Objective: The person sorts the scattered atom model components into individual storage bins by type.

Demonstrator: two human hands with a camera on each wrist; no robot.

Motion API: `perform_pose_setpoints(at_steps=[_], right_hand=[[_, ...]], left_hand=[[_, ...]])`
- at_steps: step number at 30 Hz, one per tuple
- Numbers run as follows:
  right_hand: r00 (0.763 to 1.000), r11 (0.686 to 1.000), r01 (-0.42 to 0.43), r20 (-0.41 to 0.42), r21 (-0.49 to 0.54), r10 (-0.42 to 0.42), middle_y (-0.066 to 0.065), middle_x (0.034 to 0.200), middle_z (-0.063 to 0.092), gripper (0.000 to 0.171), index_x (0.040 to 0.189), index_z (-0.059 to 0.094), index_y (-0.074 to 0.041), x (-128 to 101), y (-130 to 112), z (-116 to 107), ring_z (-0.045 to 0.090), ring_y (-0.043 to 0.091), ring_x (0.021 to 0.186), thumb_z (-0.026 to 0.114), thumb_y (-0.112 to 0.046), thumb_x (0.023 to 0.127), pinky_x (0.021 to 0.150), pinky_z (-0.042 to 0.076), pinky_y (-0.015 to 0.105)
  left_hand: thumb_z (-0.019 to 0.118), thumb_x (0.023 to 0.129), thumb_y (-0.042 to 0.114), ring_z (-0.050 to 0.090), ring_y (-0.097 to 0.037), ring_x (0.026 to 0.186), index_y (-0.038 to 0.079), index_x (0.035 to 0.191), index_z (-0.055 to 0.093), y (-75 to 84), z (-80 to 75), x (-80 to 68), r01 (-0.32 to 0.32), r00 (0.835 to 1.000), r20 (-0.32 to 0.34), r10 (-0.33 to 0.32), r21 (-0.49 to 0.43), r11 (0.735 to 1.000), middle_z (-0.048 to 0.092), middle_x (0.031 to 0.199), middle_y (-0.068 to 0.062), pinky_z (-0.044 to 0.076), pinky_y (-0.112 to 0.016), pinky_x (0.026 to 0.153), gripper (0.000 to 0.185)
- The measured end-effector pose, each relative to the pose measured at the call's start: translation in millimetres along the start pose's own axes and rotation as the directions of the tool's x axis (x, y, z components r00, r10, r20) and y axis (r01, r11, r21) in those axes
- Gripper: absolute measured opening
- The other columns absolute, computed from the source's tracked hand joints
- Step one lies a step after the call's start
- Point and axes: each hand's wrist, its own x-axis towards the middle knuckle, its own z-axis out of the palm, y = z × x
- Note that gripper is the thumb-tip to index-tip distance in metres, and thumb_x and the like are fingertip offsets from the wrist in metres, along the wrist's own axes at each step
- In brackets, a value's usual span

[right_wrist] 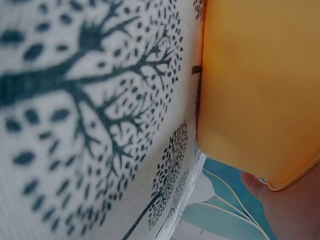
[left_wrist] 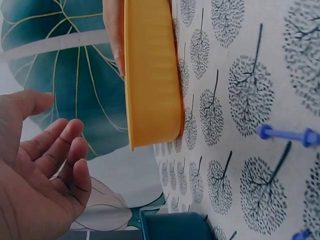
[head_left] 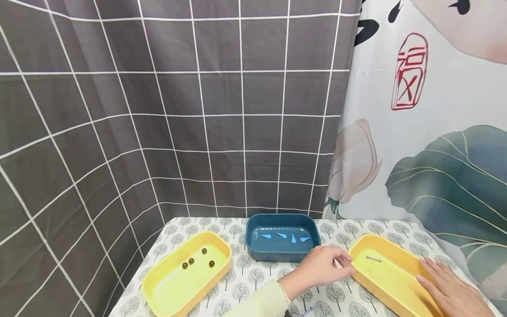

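Observation:
A yellow tray [head_left: 396, 288] stands at the right on the tree-print tablecloth [head_left: 257, 277], with one small thin stick [head_left: 373, 259] in it. My left hand [head_left: 334, 263] hovers at the tray's near-left corner. In the left wrist view this hand [left_wrist: 55, 165] has relaxed fingers, holds nothing and stays a little apart from the tray's wall [left_wrist: 150, 75]. My right hand [head_left: 439, 277] lies with straight fingers along the tray's right rim. In the right wrist view a fingertip [right_wrist: 280, 205] shows under the tray's edge [right_wrist: 255, 85].
A blue tray [head_left: 281, 248] with several light blue pieces stands at the back middle. Another yellow tray [head_left: 174, 286] at the left holds several dark beads. A blue rod [left_wrist: 285, 135] lies on the cloth. Curtains hang behind the table.

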Motion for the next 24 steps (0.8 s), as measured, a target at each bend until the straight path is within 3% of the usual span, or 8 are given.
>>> perform_pose_setpoints(at_steps=[12, 24], right_hand=[[0.999, 1.0, 0.03, -0.011, 0.003, -0.03, 0.025, 0.157, 0.037, 0.115, 0.149, 0.049, -0.006, -0.3, 5.3, 3.9, 0.009, 0.027, 0.157, 0.072, -0.081, 0.065, 0.126, -0.005, 0.031], [0.994, 0.995, 0.095, -0.056, 0.012, -0.094, 0.031, 0.153, 0.039, 0.111, 0.144, 0.051, -0.001, -1.2, 13.9, 10.5, 0.009, 0.03, 0.156, 0.07, -0.08, 0.069, 0.127, -0.003, 0.036]], left_hand=[[0.071, 0.093, 0.042, 0.049, 0.016, 0.071, 0.028, 0.112, 0.075, -13.5, -10.5, -23.7, -0.031, 0.999, 0.016, 0.03, 0.033, 0.999, 0.065, 0.086, 0.03, 0.038, -0.004, 0.064, 0.024], [0.074, 0.09, 0.039, 0.049, 0.016, 0.068, 0.027, 0.11, 0.077, -27.4, -19.7, -46.0, -0.015, 1.0, 0.001, 0.015, 0.027, 1.0, 0.065, 0.086, 0.029, 0.038, -0.003, 0.065, 0.023]])
